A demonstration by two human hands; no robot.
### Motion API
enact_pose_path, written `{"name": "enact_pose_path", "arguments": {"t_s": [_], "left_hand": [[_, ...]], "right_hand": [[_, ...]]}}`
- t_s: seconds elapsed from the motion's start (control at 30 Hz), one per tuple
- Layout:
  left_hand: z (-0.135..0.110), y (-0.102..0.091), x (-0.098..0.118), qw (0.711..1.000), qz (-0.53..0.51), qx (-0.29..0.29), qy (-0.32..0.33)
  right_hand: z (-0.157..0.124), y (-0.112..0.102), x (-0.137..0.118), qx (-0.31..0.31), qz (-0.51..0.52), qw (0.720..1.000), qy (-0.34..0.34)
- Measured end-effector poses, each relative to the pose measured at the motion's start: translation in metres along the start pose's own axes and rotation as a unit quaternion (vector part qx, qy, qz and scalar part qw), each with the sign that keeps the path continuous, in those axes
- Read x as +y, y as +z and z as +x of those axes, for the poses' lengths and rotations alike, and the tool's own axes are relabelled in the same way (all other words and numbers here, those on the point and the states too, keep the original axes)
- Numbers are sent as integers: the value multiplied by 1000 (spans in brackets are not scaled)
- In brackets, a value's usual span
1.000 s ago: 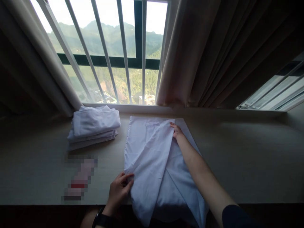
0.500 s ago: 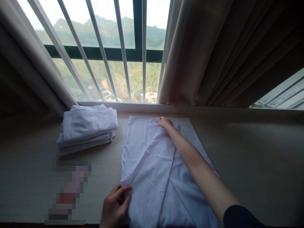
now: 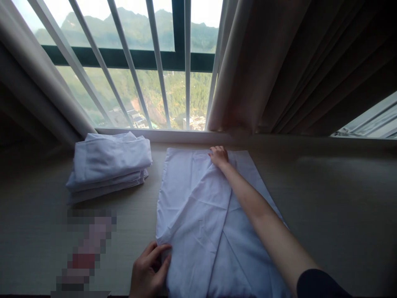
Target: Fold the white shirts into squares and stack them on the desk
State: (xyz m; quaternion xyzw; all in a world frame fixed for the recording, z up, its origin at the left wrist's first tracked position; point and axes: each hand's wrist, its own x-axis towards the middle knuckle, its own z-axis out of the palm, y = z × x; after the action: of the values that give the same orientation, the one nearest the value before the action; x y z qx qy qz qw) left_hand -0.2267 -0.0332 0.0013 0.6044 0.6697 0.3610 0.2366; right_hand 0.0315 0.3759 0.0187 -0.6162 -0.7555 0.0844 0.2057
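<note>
A white garment (image 3: 192,215) lies spread on the ledge in front of me, with a long sleeve-like strip folded slantwise over its upper layer. At its near left edge, my left hand (image 3: 150,267) is closed, thumb and fingers around the cloth. My right hand (image 3: 219,156) reaches across to the far end, its fingers bent down onto the top of the folded strip. The fingertips there are partly hidden, and the cloth looks bunched beneath them. Creases cross the strip, and the garment's near end runs out of view.
To the left stands a stack of folded white cloth (image 3: 111,159). Nearer me lies a pixelated, blurred item (image 3: 85,252). Behind the pale ledge (image 3: 325,198) are a barred window (image 3: 139,60) and heavy curtains (image 3: 266,70) on both sides.
My right hand has shifted slightly right and its fingers, stretched leftward before, now curl over the cloth's far end. My left hand keeps its hold. The view has tilted down a little.
</note>
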Motion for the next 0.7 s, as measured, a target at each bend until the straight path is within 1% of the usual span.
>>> {"name": "enact_pose_path", "arguments": {"t_s": [0.03,0.07,0.1,0.17,0.2,0.23,0.27,0.33,0.37,0.43,0.5,0.53,0.57,0.63,0.67,0.7], "left_hand": [[0,0,0,1000,2,2,1],[0,0,0,1000,4,4,1],[0,1,0,1000,5,4,1],[1,2,-2,1000,8,8,-1],[0,2,-2,1000,10,9,-2],[0,2,-3,1000,12,11,-2],[0,3,-4,1000,15,14,-1],[0,3,-5,1000,25,16,8],[1,2,-5,999,30,14,16],[1,2,-6,998,39,17,36],[2,2,-7,997,46,24,54],[2,2,-7,997,49,30,60],[2,2,-8,996,53,35,65],[2,4,-9,995,61,40,73],[2,5,-9,994,66,41,76],[2,5,-9,994,71,42,78]], "right_hand": [[-8,3,-3,8,-9,999,-44],[-16,7,-6,0,-17,996,-87],[-24,11,-9,-22,-22,992,-121],[-39,17,-17,-67,-27,986,-152],[-47,19,-20,-69,-27,985,-154],[-54,19,-24,-52,-24,987,-151],[-63,16,-26,-22,-19,989,-145],[-88,5,-27,36,-2,992,-124],[-106,-3,-25,53,6,992,-112],[-156,-22,-14,70,12,993,-93],[-221,-39,6,87,0,994,-68],[-256,-46,18,110,-12,993,-42],[-292,-51,31,135,-26,991,-6],[-355,-57,56,194,-40,976,92],[-378,-59,68,215,-28,966,139],[-396,-61,78,229,0,956,181]]}}
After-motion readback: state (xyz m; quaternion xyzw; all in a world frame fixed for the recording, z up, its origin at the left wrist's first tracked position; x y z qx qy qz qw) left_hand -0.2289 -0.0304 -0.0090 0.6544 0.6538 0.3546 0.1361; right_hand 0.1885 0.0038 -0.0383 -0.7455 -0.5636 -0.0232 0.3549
